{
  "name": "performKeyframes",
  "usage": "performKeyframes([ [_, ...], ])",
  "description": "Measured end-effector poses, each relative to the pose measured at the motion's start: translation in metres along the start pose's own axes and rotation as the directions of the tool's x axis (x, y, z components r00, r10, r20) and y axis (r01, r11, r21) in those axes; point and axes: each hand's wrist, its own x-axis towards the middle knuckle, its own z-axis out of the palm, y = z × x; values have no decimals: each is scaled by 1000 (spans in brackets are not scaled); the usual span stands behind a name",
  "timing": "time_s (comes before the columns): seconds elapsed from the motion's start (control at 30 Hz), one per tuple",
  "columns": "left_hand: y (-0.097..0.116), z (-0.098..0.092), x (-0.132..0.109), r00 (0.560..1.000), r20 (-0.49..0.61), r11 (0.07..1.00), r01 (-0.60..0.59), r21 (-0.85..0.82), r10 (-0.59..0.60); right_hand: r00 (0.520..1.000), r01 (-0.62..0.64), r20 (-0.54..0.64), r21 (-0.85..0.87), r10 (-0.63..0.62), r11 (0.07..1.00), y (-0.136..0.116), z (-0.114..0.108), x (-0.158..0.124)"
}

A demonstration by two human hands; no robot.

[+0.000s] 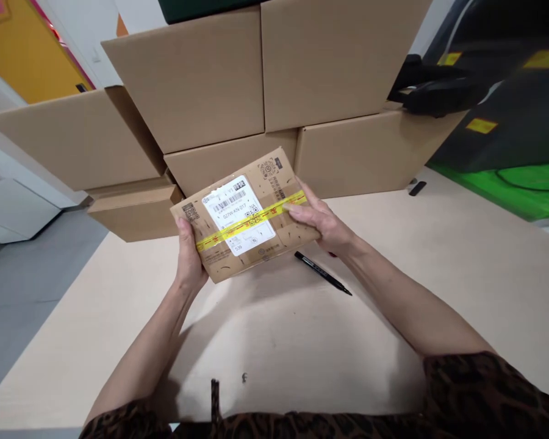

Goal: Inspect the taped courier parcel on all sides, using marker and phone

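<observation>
A small brown cardboard box (281, 235) is held up over the table, tilted, between my two hands. On its upper face are a white shipping label (224, 207) and a strip of yellow tape (229, 231) with red print. My left hand (190, 256) grips the box's left end, thumb on the top face and the other fingers hidden behind it. At the right end, my right hand (327, 225) holds the box with fingers lying over the tape and edge. Below the box, a black marker pen (322, 273) lies on the table, its tip exposed.
Large cardboard boxes (210, 91) stand stacked along the back of the pale table (274, 341). A black device (439, 91) rests on the right-hand boxes. A small black cap-like piece (418, 188) lies near the right box. Green material (521, 189) is beyond the table.
</observation>
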Motion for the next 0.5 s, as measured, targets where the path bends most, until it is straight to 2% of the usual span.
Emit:
performKeyframes([
  [0.07,1,1,-3,998,47,999,-45,21,44,999,-35,-30,116,38,993,2,5,3],
  [0.17,3,1,-8,969,131,966,-227,124,211,990,-89,-91,218,111,972,7,9,9],
  [0.27,2,-4,-11,878,274,828,-468,308,393,972,-157,-133,259,196,953,11,4,16],
  [0.33,-1,-9,-11,821,359,714,-566,411,444,968,-173,-140,238,210,956,11,-2,18],
  [0.4,-3,-13,-10,794,405,646,-605,465,453,972,-161,-138,205,191,965,8,-6,17],
  [0.43,-3,-14,-10,791,415,640,-609,468,450,977,-148,-127,191,174,970,7,-6,16],
  [0.5,-3,-13,-11,818,404,694,-567,443,410,986,-115,-101,167,133,979,4,-5,13],
])
